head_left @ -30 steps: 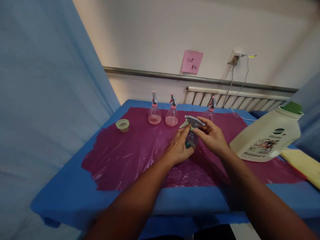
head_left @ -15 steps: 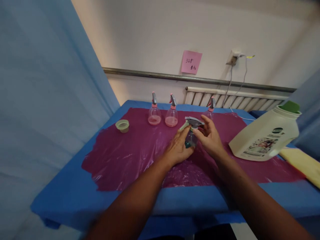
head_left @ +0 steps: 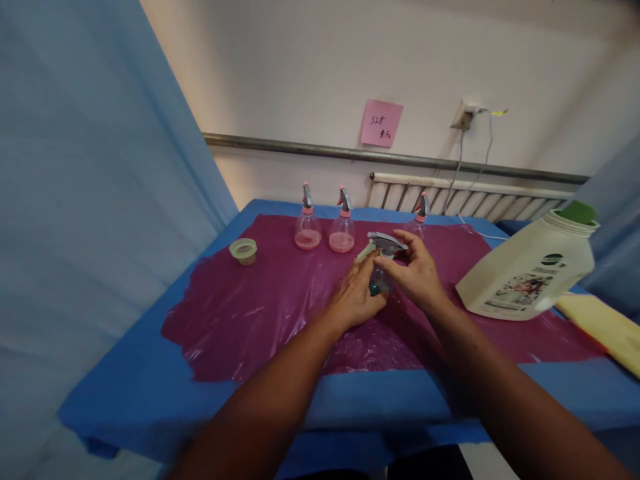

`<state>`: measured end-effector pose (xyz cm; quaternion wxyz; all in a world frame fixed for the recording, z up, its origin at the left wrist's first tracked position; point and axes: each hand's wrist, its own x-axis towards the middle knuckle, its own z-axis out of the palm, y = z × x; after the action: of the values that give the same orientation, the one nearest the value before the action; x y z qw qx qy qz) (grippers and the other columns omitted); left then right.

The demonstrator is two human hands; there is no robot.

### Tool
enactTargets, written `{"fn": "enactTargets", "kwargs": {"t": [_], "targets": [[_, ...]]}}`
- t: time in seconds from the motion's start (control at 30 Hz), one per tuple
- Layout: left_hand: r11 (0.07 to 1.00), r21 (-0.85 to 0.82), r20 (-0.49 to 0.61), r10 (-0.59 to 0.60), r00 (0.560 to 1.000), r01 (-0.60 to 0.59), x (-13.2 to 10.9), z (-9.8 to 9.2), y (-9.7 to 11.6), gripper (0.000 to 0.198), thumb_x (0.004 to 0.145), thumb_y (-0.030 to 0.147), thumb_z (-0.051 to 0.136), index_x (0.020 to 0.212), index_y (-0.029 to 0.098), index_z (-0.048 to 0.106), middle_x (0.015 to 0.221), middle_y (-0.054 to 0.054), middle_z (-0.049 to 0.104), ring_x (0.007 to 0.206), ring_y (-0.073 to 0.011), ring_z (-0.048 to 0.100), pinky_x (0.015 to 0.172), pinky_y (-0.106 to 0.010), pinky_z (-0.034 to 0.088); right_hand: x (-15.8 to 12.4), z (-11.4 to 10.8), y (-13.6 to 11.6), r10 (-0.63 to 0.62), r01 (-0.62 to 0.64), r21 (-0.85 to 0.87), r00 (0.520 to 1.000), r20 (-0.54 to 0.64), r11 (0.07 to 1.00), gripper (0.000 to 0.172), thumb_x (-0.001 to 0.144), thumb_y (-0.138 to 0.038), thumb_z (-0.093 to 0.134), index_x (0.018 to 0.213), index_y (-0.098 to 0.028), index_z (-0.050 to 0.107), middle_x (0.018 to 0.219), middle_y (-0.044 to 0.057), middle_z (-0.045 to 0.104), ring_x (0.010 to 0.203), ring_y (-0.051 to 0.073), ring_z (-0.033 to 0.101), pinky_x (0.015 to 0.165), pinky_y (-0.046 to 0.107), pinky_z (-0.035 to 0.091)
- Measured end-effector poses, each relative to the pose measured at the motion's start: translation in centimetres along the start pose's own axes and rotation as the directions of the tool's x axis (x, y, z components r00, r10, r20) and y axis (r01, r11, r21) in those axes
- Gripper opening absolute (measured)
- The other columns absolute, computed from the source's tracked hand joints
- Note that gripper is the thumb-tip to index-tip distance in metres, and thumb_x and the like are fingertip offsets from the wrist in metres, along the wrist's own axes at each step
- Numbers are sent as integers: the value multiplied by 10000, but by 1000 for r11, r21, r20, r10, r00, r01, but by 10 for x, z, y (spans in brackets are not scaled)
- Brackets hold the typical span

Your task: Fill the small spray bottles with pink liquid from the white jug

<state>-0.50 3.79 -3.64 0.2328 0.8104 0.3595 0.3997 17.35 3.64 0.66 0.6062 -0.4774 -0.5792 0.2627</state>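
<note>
A small clear spray bottle (head_left: 384, 279) with dark green liquid in its base stands upright between my hands. Its grey sprayer head and pale trigger point left. Wrapped around the bottle's body from the left is my left hand (head_left: 356, 293). The fingers and thumb of my right hand (head_left: 416, 268) are closed about the sprayer head's neck and back. Behind are two spray bottles holding pink liquid, one at the left (head_left: 307, 230) and one beside it (head_left: 342, 232). A third pink-collared spray bottle (head_left: 419, 217) is partly hidden behind my right hand.
A pink plastic sheet (head_left: 240, 320) covers much of the blue table (head_left: 125, 373). At left sits a small round tub (head_left: 244, 252). A large cream jug (head_left: 530, 273) with a green cap stands at right, near a folded yellow cloth (head_left: 605, 327). A blue curtain (head_left: 90, 167) hangs at left.
My right hand's fingers have closed in on the sprayer head from a looser, more spread pose. My left hand keeps its hold on the bottle.
</note>
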Motion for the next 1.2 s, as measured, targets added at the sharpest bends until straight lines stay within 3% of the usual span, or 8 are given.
{"fn": "enactTargets", "kwargs": {"t": [0.1,0.23,0.5,0.6,0.7,0.93,1.2], "targets": [[1000,-7,11,-12,1000,12,1,-1,2,999,906,257,816,1781,323,339,1801,-140,473,1642,-387,506,1364,-620,451,-3,-1,-1,-15,13,31,999,47,999,809,819,-496,945,1518,-267,609,1358,113,756,1129,279,758,1039,478,627],[1000,0,15,-26,1000,26,0,-1,3,1018,900,285,830,1792,312,339,1799,-155,468,1621,-405,528,1343,-606,480,-8,-7,1,6,-12,57,995,104,998,800,924,-489,853,1636,-282,549,1238,107,801,1155,302,784,1051,498,634],[999,1,8,-51,999,51,0,-1,5,1005,914,296,812,1794,314,328,1751,-163,515,1577,-404,571,1321,-616,496,-6,-4,3,-28,28,-39,999,17,999,835,807,-501,956,1527,-254,612,1204,108,805,1118,313,777,1046,537,629],[999,6,24,-49,999,49,-1,-2,5,1017,911,305,819,1797,327,319,1779,-154,487,1603,-406,546,1328,-613,490,-8,-6,3,-38,40,-15,996,78,999,855,877,-491,910,1622,-276,547,1320,114,786,1207,301,765,1116,531,600],[999,1,34,-53,998,53,0,-3,6,1025,894,292,828,1791,344,335,1758,-149,512,1563,-412,583,1292,-610,525,-11,-10,5,-28,26,27,993,114,999,811,952,-472,839,1671,-294,507,1315,111,801,1238,304,771,1141,536,589],[1000,-13,-8,-22,1000,22,1,-2,8,958,919,263,789,1769,314,352,1710,-146,560,1538,-379,604,1289,-577,527,-7,-6,4,-43,44,-35,998,38,998,780,855,-449,918,1538,-264,589,1205,99,815,1118,301,788,1060,533,614],[996,-40,6,-77,997,77,0,-1,12,949,878,233,803,1726,258,377,1698,-169,586,1531,-391,622,1291,-575,533,-7,-8,1,8,-19,93,993,117,996,750,855,-472,910,1515,-271,613,1296,120,814,1187,302,788,1083,512,628]]}}
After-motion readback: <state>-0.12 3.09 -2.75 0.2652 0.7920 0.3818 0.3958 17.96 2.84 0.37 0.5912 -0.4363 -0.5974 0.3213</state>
